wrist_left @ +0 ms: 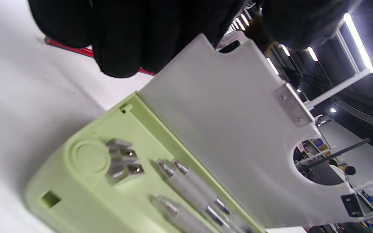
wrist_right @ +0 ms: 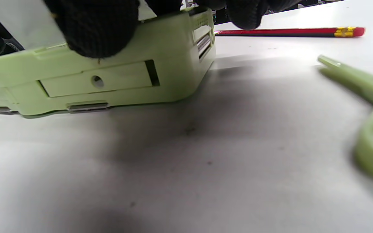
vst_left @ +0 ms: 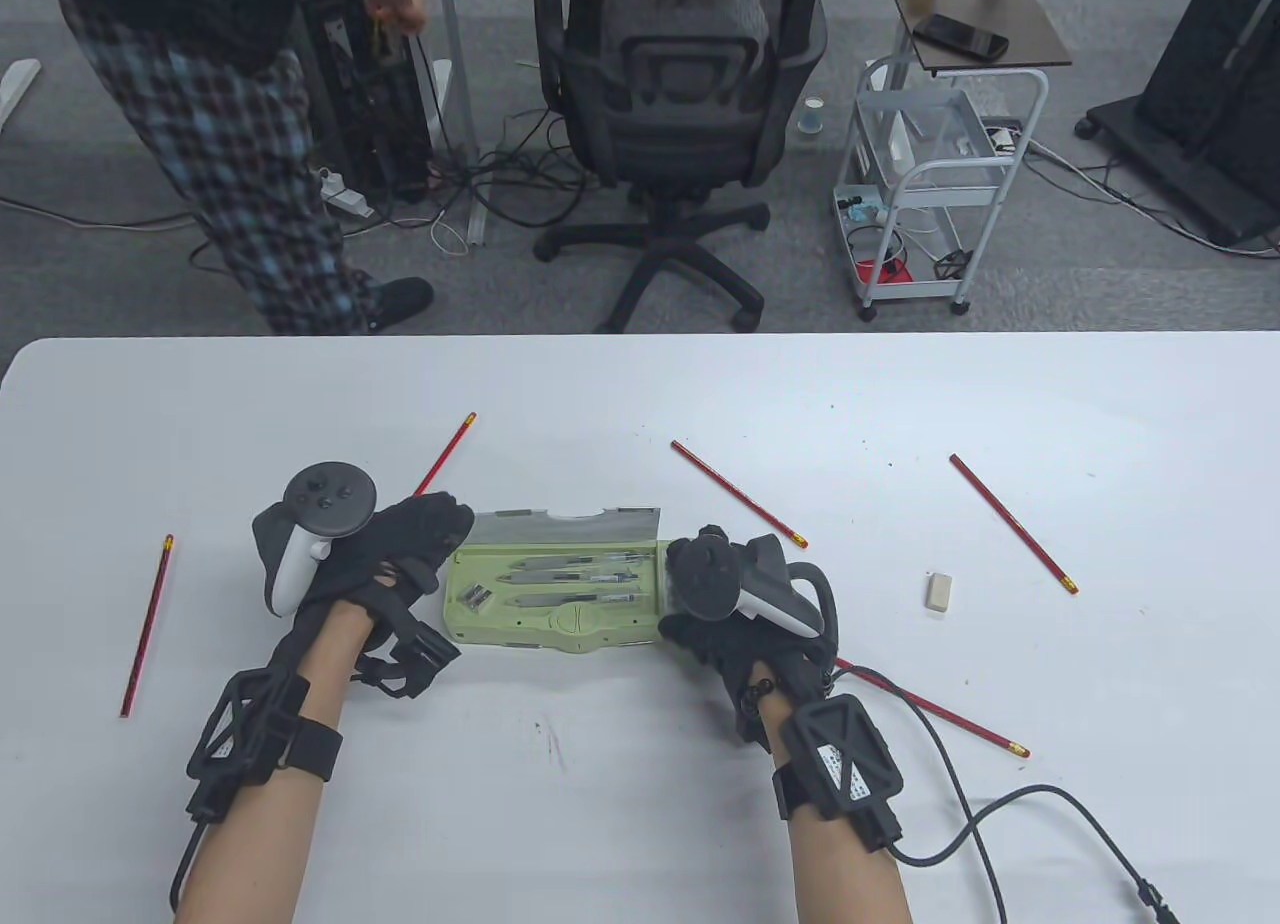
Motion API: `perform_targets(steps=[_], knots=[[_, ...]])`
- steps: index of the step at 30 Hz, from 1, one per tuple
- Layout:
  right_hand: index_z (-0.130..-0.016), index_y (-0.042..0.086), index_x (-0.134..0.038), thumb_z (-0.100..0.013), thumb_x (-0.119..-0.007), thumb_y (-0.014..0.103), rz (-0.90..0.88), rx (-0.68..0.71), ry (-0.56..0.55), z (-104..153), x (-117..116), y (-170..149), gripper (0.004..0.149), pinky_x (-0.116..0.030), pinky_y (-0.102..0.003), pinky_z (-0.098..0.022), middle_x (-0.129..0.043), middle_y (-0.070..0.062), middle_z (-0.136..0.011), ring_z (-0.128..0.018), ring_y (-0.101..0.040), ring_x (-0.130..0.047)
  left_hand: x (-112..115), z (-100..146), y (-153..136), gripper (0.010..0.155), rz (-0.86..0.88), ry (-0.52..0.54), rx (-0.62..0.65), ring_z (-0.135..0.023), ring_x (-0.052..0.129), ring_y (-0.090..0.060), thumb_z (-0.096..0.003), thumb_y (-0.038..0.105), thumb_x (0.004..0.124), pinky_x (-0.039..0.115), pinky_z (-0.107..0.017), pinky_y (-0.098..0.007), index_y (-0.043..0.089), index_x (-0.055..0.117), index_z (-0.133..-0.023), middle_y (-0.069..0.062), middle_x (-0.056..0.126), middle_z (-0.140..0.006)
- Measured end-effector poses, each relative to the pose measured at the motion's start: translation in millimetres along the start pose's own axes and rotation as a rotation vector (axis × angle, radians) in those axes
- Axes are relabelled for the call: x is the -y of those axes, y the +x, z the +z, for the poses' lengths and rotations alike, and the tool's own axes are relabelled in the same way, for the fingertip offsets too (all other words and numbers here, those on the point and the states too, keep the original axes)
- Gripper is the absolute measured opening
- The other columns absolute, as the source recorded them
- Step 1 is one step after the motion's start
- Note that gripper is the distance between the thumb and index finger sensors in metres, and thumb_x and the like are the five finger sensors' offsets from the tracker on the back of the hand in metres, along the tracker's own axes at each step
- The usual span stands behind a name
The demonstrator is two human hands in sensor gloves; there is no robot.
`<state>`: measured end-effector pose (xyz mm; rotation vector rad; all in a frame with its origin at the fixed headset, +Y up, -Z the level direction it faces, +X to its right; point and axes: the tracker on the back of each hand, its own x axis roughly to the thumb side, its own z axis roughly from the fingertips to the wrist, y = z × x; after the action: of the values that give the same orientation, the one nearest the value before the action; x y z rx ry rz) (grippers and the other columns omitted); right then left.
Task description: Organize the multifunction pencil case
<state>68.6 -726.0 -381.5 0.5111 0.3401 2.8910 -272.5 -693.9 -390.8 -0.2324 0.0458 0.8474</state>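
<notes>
We hold green pencil case [vst_left: 555,589] mid-desk [vst_left: 640,814], lid up: left hand [vst_left: 400,554] and right hand [vst_left: 715,614] fingers curl on ends, steadying it. Red pencils [vst_left: 738,492] lie loose around.

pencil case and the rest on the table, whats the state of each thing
pencil case: lid raised, pens lying in the tray
left hand: fingers at the case's left end
right hand: fingers pressed on the case's right end
five red pencils: lying loose on the table, outside the case
eraser: loose on the table
green scissors: flat beside the case
</notes>
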Motion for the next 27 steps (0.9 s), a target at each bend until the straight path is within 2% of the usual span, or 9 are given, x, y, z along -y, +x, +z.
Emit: perform_targets(steps=[6, 11, 14, 16, 19, 23, 27], knots=[[-0.111, 0.010, -0.038, -0.048, -0.073, 0.045, -0.008, 0.009, -0.012, 1, -1, -2, 0.081, -0.049, -0.064, -0.072, -0.028, -0.030, -0.112, -0.101, -0.055, -0.050, 11, 13, -8, 0.066, -0.021, 0.022, 0.062, -0.092, 0.082, -0.047, -0.0468, 0.053, 0.070, 0.065, -0.063, -0.069, 0.016, 0.070, -0.101, -0.020, 0.075, -0.107], [-0.112, 0.009, -0.035, -0.049, -0.072, 0.044, -0.023, 0.016, 0.025, 1, 0, -3, 0.081, -0.048, -0.065, -0.072, -0.026, -0.031, -0.112, -0.101, -0.056, -0.048, 21, 18, -16, 0.062, -0.060, 0.019, 0.108, -0.093, 0.081, -0.047, -0.0482, 0.049, 0.071, 0.065, -0.063, -0.069, 0.017, 0.069, -0.102, -0.019, 0.074, -0.108], [-0.112, 0.009, -0.034, -0.050, -0.073, 0.041, -0.039, 0.024, 0.046, 0, 1, -5, 0.081, -0.046, -0.065, -0.072, -0.024, -0.031, -0.112, -0.102, -0.056, -0.046, 31, 20, -19, 0.058, -0.203, 0.008, 0.139, -0.096, 0.077, -0.048, -0.0489, 0.043, 0.073, 0.063, -0.064, -0.069, 0.020, 0.068, -0.102, -0.017, 0.071, -0.110], [-0.112, 0.010, -0.034, -0.050, -0.073, 0.040, -0.043, 0.027, 0.045, 0, 2, -5, 0.080, -0.048, -0.064, -0.073, -0.024, -0.031, -0.112, -0.102, -0.056, -0.048, 40, 21, -20, 0.058, -0.358, -0.017, 0.155, -0.102, 0.065, -0.050, -0.0490, 0.040, 0.075, 0.058, -0.067, -0.070, 0.026, 0.065, -0.104, -0.017, 0.057, -0.116], [-0.112, 0.010, -0.038, -0.049, -0.074, 0.039, -0.027, 0.033, 0.021, 0, 4, -3, 0.078, -0.053, -0.063, -0.072, -0.028, -0.031, -0.112, -0.100, -0.055, -0.053, 51, 23, -22, 0.058, -0.559, -0.020, 0.180, -0.107, 0.060, -0.043, -0.0484, 0.037, 0.075, 0.056, -0.069, -0.070, 0.030, 0.060, -0.104, -0.007, 0.050, -0.119], [-0.111, 0.009, -0.045, -0.048, -0.077, 0.038, -0.005, 0.037, -0.016, 1, 7, 1, 0.076, -0.059, -0.061, -0.072, -0.034, -0.033, -0.111, -0.098, -0.053, -0.060, 52, 25, -22, 0.058, -0.544, -0.009, 0.174, -0.107, 0.062, -0.043, -0.0482, 0.037, 0.075, 0.057, -0.068, -0.071, 0.030, 0.061, -0.104, -0.007, 0.051, -0.119], [-0.110, 0.006, -0.050, -0.048, -0.081, 0.035, -0.075, 0.029, -0.024, 1, 9, 1, 0.075, -0.062, -0.060, -0.071, -0.037, -0.035, -0.110, -0.097, -0.053, -0.064, 51, 24, -24, 0.058, -0.531, -0.013, 0.181, -0.106, 0.064, -0.042, -0.0478, 0.038, 0.075, 0.058, -0.068, -0.070, 0.031, 0.060, -0.104, -0.006, 0.052, -0.119]])
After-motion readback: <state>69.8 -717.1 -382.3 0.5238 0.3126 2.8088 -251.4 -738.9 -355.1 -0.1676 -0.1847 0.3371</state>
